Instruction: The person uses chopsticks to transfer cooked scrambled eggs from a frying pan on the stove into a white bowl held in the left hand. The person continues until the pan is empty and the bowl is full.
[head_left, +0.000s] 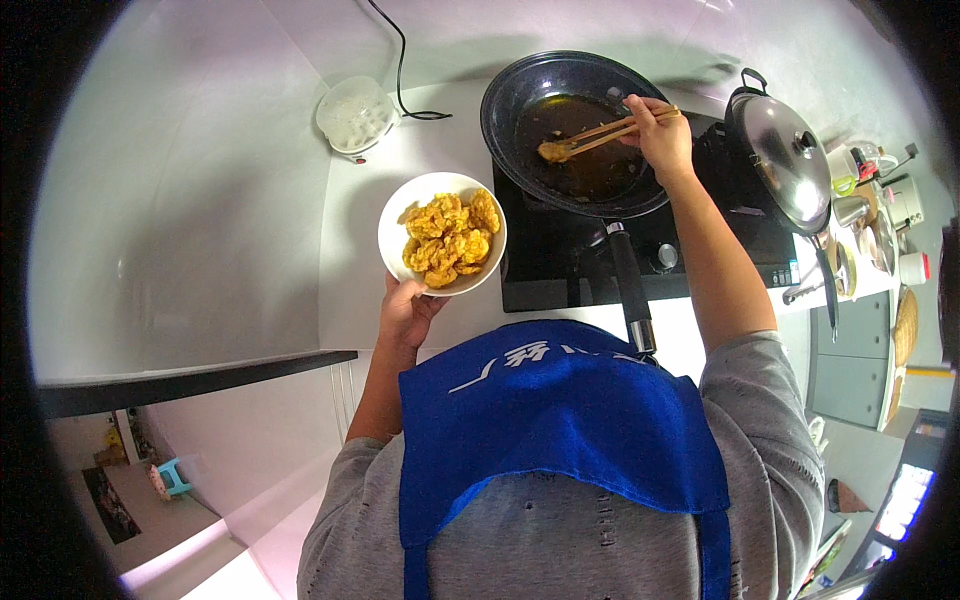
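Note:
My left hand (409, 307) grips the near rim of a white bowl (391, 251), thumb on the edge. Golden-brown fried pieces (448, 236) are heaped inside it. Over a black wok (506, 112), my right hand (660, 139) holds a pair of wooden chopsticks (607, 133). Their tips meet a small fried piece (553, 151) in the wok; whether they pinch it I cannot tell. Brown oil (600, 169) with loose crumbs covers the wok's bottom. The wok stands on the left side of a black glass cooktop (559, 277), its long handle (628, 277) pointing towards me.
A second pan with a domed metal lid (780, 161) stands at the cooktop's right. Left of the wok, a small appliance with a clear cover (356, 116) sits near the wall, a black cable (403, 60) beside it. Jars and utensils crowd the right counter around a metal cup (851, 211).

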